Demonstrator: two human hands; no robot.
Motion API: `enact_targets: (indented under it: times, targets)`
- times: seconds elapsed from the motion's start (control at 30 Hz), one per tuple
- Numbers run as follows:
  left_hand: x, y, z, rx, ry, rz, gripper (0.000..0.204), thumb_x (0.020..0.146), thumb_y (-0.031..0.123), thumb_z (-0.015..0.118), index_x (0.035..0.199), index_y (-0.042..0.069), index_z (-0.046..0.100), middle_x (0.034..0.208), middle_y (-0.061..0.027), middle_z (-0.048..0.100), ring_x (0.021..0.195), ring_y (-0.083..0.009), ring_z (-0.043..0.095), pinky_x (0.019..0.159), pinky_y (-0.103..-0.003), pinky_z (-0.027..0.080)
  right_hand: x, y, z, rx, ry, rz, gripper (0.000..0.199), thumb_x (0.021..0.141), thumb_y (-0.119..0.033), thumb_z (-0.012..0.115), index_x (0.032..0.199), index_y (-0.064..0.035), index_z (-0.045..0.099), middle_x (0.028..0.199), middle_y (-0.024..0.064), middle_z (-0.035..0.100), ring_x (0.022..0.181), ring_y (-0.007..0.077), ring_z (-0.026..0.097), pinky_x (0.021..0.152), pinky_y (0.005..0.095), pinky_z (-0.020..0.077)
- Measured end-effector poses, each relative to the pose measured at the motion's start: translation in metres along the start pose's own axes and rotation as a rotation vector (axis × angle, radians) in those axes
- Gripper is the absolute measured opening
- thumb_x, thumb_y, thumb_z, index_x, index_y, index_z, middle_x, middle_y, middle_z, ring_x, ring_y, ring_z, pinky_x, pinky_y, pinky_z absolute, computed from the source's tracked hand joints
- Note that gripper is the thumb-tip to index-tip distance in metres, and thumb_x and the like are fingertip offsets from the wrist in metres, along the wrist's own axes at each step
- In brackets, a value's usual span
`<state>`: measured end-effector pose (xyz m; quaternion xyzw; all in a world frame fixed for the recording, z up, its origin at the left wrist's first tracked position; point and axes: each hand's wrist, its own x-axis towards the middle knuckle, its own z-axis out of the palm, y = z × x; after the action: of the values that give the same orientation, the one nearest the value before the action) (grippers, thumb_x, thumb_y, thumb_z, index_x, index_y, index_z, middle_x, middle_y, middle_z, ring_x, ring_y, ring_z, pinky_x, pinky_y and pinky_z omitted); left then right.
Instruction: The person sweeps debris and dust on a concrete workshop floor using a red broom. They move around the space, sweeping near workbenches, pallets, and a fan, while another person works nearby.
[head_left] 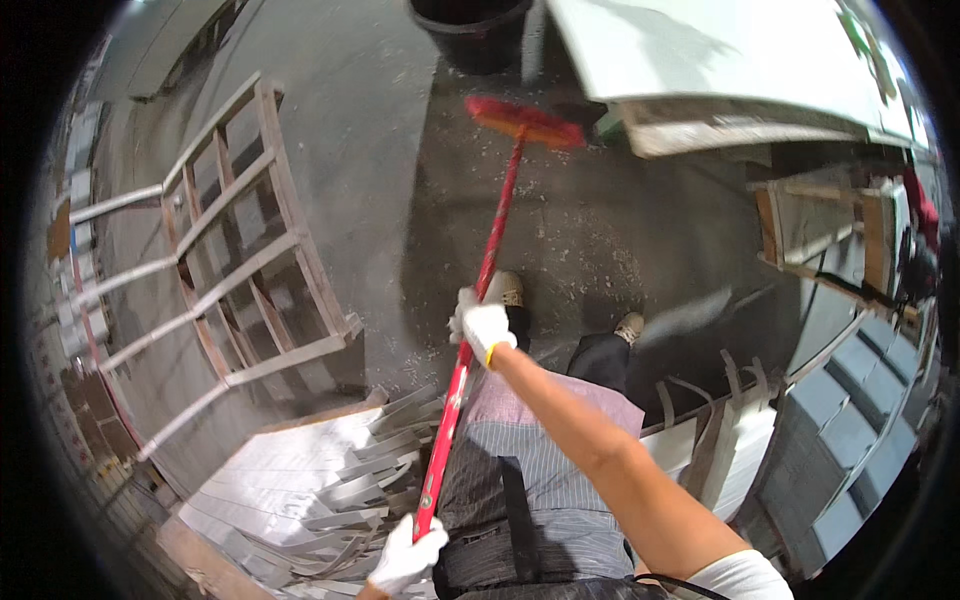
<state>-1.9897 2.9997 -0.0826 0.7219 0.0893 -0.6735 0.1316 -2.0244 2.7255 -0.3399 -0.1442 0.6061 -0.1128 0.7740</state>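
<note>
We grip the red broom [478, 290] with both hands, right hand [483, 327] ahead of left hand [405, 560], its head on the floor [400, 130] beyond them

Open grey concrete floor [400, 130] lies ahead of you, dusted with white debris. A slatted wooden frame [240, 250] bounds your left, a black round bucket [470, 30] and a white flat panel [700, 50] stand ahead, and stacked white strips [330, 480] crowd your lower left.

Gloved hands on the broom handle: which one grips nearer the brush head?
The right hand. It holds the red broom mid-handle, closer to the red brush head, while the left hand grips the handle's bottom end at the picture's lower edge.
</note>
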Motion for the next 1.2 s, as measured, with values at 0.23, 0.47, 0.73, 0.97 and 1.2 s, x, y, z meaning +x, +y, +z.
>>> enact_targets:
  times: [0.23, 0.47, 0.73, 0.97, 1.2]
  targets:
    - [0.151, 0.113, -0.017, 0.364, -0.016, 0.532, 0.024, 0.088, 0.022, 0.059, 0.095, 0.002, 0.049, 0.077, -0.0136, 0.049, 0.071, -0.0212, 0.045, 0.068, -0.037, 0.044, 0.096, -0.072, -0.004, 0.031, 0.139, -0.176, 0.063, 0.092, -0.013, 0.048, 0.143, -0.0154, 0.012, 0.062, 0.0037, 0.043, 0.047, 0.0160, 0.046, 0.040, 0.0346, 0.0424]
    - [0.241, 0.275, 0.036, 0.397, -0.047, 0.449, 0.032, 0.087, 0.027, 0.053, 0.101, -0.002, 0.052, 0.090, -0.0314, 0.061, 0.091, -0.0479, 0.060, 0.078, -0.048, 0.045, 0.147, -0.123, -0.012, -0.143, 0.294, -0.272, 0.056, 0.094, -0.015, 0.046, 0.139, -0.0149, 0.014, 0.067, 0.0046, 0.043, 0.049, 0.0155, 0.047, 0.039, 0.0329, 0.0404]
    - [0.081, 0.147, -0.048, 0.637, 0.143, 0.136, 0.033, 0.090, 0.029, 0.057, 0.111, 0.005, 0.051, 0.084, -0.0261, 0.063, 0.078, -0.0450, 0.062, 0.068, -0.049, 0.048, 0.123, -0.037, 0.035, -0.083, 0.232, 0.041, 0.056, 0.096, -0.019, 0.043, 0.144, -0.0152, 0.014, 0.076, 0.0145, 0.055, 0.050, 0.0224, 0.057, 0.038, 0.0371, 0.0443]
    - [0.000, 0.107, -0.066, 0.501, 0.240, -0.048, 0.030, 0.089, 0.028, 0.061, 0.106, 0.004, 0.054, 0.080, -0.0195, 0.062, 0.076, -0.0326, 0.063, 0.071, -0.040, 0.050, 0.034, 0.013, 0.089, 0.106, 0.106, 0.169, 0.060, 0.092, -0.019, 0.052, 0.142, -0.0216, 0.019, 0.065, 0.0021, 0.045, 0.045, 0.0150, 0.048, 0.040, 0.0344, 0.0456]
    - [0.134, 0.137, -0.005, 0.073, 0.024, 0.146, 0.022, 0.085, 0.018, 0.063, 0.096, 0.005, 0.049, 0.069, 0.0028, 0.047, 0.056, -0.0073, 0.043, 0.050, -0.026, 0.038, 0.110, -0.067, 0.041, -0.139, 0.160, -0.142, 0.058, 0.095, -0.019, 0.050, 0.142, -0.0179, 0.016, 0.067, 0.0027, 0.046, 0.048, 0.0133, 0.048, 0.039, 0.0301, 0.0431]
